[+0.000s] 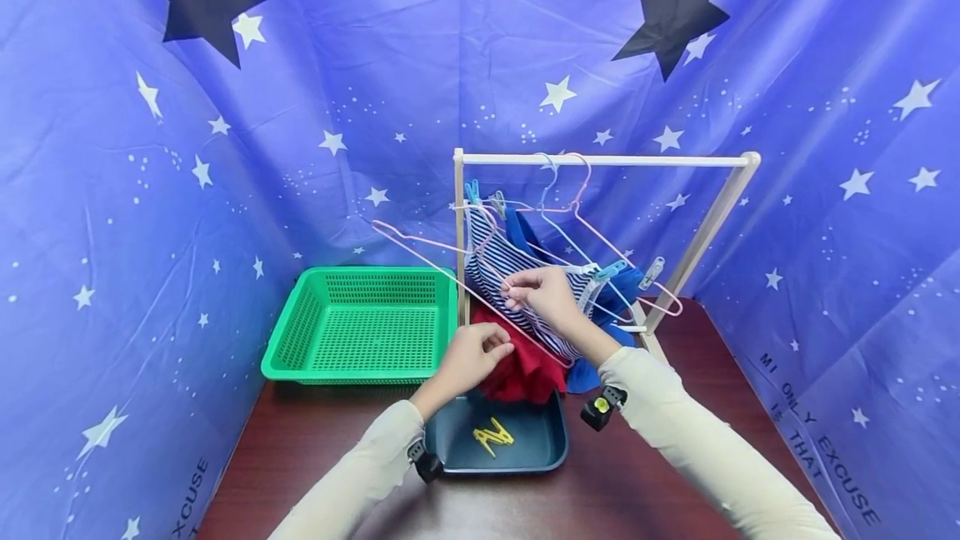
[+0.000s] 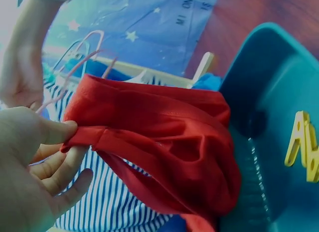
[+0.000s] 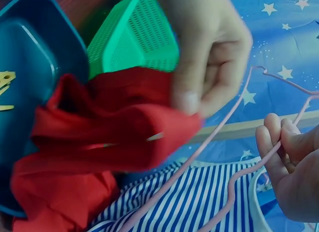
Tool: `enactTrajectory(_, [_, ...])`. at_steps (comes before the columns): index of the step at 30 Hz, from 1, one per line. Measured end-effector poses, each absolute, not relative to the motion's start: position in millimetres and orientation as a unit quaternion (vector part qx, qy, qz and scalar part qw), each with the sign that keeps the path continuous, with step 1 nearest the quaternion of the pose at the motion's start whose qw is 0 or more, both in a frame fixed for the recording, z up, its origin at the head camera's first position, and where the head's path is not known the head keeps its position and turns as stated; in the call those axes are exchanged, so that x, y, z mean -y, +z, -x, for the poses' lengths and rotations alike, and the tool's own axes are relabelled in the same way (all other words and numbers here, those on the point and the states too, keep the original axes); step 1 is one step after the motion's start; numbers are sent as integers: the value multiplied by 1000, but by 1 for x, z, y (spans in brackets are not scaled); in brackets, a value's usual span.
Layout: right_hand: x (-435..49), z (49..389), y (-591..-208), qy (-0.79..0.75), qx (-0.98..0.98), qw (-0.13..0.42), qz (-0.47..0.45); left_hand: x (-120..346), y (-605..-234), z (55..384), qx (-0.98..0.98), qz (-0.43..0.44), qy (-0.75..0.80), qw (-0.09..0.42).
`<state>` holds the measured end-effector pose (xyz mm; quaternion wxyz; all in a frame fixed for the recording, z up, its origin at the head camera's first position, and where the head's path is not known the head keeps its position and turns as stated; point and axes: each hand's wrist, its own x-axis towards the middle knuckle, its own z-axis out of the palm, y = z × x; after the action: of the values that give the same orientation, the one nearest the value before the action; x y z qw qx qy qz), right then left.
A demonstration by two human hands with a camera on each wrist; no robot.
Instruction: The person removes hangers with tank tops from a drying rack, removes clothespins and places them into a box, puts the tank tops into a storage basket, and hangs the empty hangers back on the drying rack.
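Note:
My left hand (image 1: 472, 354) pinches an edge of a red garment (image 2: 159, 117) between thumb and fingers. The rest of that cloth hangs in folds over the back of a dark blue tray (image 1: 536, 461). Above and to the right, my right hand (image 3: 294, 167) grips the wire of a pink clothes hanger (image 3: 174, 181). The hanger slants in front of a blue-and-white striped garment (image 1: 487, 273), which hangs from the rack on another hanger with blue clothespins (image 1: 611, 270). Yellow clothespins (image 1: 492, 437) lie in the tray.
A wooden clothes rack (image 1: 705, 232) with a white rail (image 1: 645, 162) stands at the back right. Blue clothing (image 1: 626, 294) hangs behind the striped piece. To the left is a green perforated basket (image 1: 360, 377) on the dark wooden table (image 1: 637, 482). Starry blue curtains surround the table.

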<state>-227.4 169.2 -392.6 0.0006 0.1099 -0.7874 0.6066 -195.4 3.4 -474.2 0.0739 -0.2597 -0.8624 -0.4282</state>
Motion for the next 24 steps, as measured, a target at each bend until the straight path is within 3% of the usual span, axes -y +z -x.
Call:
enactTrajectory(11, [-190,222,-410,587,804,-24,-95,24,-455,211,857,182,-460,142])
enactTrajectory(24, [-201,218,-427,556,820,-65,-120,43,-441,225,876,116,-442,156])
